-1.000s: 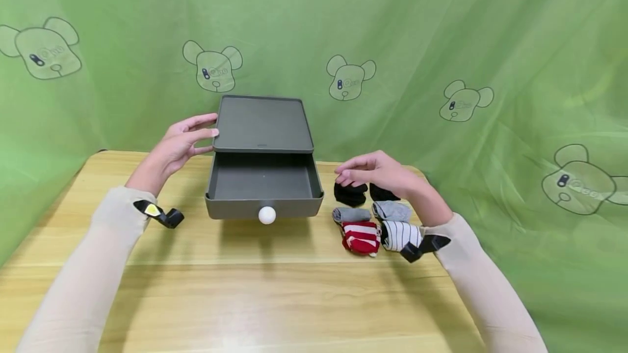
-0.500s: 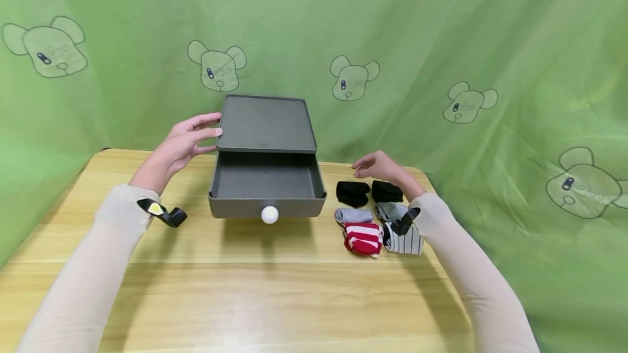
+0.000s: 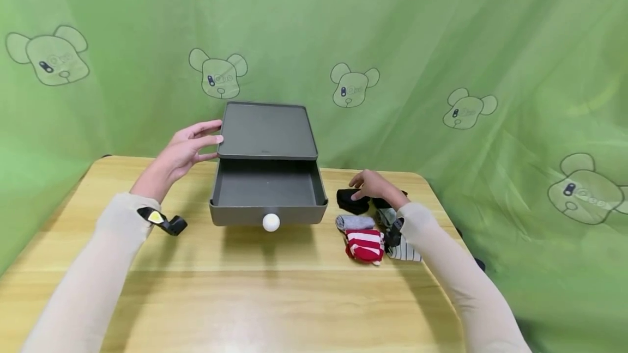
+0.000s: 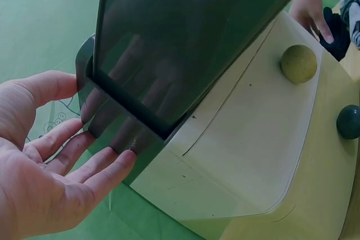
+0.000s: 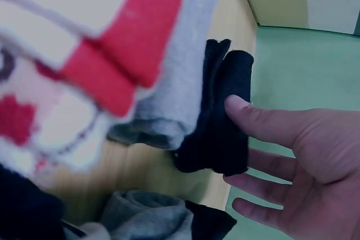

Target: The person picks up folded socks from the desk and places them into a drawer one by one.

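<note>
My left hand (image 3: 179,151) rests on the left side of a dark grey drawer box (image 3: 267,131), fingers extended. In the left wrist view its fingertips (image 4: 128,158) touch the box's glossy side. The drawer (image 3: 267,215) is pulled out and bare inside, with a white round knob (image 3: 271,222) on its front. My right hand (image 3: 375,185) is at a rolled black sock (image 3: 346,199). The right wrist view shows the thumb (image 5: 239,105) on that black sock (image 5: 233,77), the other fingers loosely extended beside and behind its edge.
Rolled socks lie in two columns right of the drawer: a grey one (image 3: 354,222), a red-and-white striped one (image 3: 365,245), a white one with dark stripes (image 3: 404,251), and others partly under the right wrist. A green curtain (image 3: 294,26) hangs behind the wooden table (image 3: 245,298).
My right hand has drawn back from over the socks, then come down to the left black sock. The left hand has stayed at the box's side.
</note>
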`<state>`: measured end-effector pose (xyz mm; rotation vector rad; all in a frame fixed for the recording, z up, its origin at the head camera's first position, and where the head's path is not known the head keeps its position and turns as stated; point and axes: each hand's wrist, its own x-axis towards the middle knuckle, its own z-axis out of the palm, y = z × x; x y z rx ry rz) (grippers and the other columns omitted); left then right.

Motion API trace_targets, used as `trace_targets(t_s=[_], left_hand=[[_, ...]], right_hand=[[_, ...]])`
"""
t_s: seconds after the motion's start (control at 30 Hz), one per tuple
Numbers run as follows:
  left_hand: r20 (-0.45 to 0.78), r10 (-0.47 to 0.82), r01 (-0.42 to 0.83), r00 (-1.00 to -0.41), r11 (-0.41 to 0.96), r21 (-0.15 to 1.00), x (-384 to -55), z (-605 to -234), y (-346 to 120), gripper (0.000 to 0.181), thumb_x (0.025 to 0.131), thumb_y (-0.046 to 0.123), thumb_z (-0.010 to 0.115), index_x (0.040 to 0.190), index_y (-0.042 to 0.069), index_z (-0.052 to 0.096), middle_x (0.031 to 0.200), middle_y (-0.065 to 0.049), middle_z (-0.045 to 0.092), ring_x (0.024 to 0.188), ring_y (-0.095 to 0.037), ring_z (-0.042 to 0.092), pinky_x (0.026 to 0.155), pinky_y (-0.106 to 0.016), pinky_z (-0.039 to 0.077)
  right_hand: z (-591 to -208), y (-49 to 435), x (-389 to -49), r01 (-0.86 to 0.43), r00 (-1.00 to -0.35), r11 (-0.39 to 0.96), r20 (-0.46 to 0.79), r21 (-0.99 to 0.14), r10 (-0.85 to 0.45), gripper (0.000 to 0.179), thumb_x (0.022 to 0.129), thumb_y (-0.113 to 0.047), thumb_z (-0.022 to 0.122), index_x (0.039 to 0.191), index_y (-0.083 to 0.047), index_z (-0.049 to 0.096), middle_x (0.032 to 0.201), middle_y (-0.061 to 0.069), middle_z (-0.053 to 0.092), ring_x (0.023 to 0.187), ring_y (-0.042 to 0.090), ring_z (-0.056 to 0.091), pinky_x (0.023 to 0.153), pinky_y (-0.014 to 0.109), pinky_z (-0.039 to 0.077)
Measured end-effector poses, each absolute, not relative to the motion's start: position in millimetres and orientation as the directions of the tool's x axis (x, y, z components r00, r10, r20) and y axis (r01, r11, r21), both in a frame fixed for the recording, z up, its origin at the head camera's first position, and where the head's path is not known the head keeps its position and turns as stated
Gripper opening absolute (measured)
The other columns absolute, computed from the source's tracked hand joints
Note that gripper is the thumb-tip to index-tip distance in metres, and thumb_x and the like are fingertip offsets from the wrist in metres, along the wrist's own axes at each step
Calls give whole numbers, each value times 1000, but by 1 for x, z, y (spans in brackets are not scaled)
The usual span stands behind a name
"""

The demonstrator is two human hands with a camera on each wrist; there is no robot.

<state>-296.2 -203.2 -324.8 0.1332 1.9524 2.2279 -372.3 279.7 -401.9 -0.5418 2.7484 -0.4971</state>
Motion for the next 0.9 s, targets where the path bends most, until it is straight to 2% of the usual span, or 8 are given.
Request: trace_targets(t_s=[0.17, 0.27, 0.37, 0.43, 0.63, 0.8, 0.9], left_hand=[[-41, 194, -70, -980, -143, 987, -295, -324, -207, 69, 98, 11, 67, 159, 8, 32, 170, -7, 23, 115, -6, 56, 87, -19, 59], [-42, 186, -69, -982, -138, 988, -295, -325, -206, 68, 99, 10, 66, 159, 9, 33, 169, -9, 25, 113, -5, 57, 87, -19, 59], [-42, 180, -68, -983, -137, 988, -295, -327, -204, 68, 99, 10, 66, 158, 9, 34, 168, -9, 27, 112, -5, 58, 88, -19, 59], [-43, 181, -67, -983, -133, 989, -296, -327, -202, 67, 99, 11, 66, 158, 9, 34, 168, -9, 28, 112, -5, 58, 89, -19, 59], [-45, 185, -68, -982, -116, 991, -297, -327, -198, 66, 100, 10, 64, 158, 10, 34, 169, -8, 27, 112, -5, 59, 89, -19, 59], [-41, 182, -63, -983, -120, 991, -295, -327, -199, 65, 100, 10, 63, 158, 8, 33, 169, -8, 25, 109, -4, 60, 89, -19, 59], [-39, 179, -61, -983, -116, 991, -294, -326, -201, 65, 101, 10, 63, 158, 8, 33, 169, -8, 25, 110, -3, 59, 89, -19, 59]], right_hand=[[-405, 275, -373, -321, -882, 877, -225, -358, -414, 44, 89, -14, 80, 126, 6, 67, 126, 28, 68, 118, 41, 65, 97, 49, 58], [-407, 275, -372, -333, -879, 878, -223, -343, -421, 33, 89, -15, 80, 116, 4, 73, 112, 21, 74, 95, 31, 69, 82, 40, 60], [-408, 277, -370, -348, -876, 873, -213, -342, -432, 21, 88, -14, 81, 103, 1, 75, 92, 12, 73, 73, 18, 57, 65, 30, 50], [-409, 278, -368, -350, -876, 871, -208, -345, -435, 18, 87, -13, 81, 97, 0, 73, 83, 8, 68, 67, 15, 49, 61, 27, 43], [-410, 280, -364, -335, -876, 869, -221, -364, -430, 20, 87, -11, 81, 95, 1, 67, 78, 5, 56, 65, 15, 44, 58, 26, 39], [-410, 277, -363, -336, -871, 859, -220, -387, -440, 22, 88, -9, 80, 98, 4, 66, 83, 8, 60, 68, 17, 46, 60, 27, 41], [-410, 275, -364, -355, -865, 853, -213, -381, -455, 23, 88, -9, 79, 103, 6, 69, 91, 14, 68, 73, 18, 54, 63, 29, 46]])
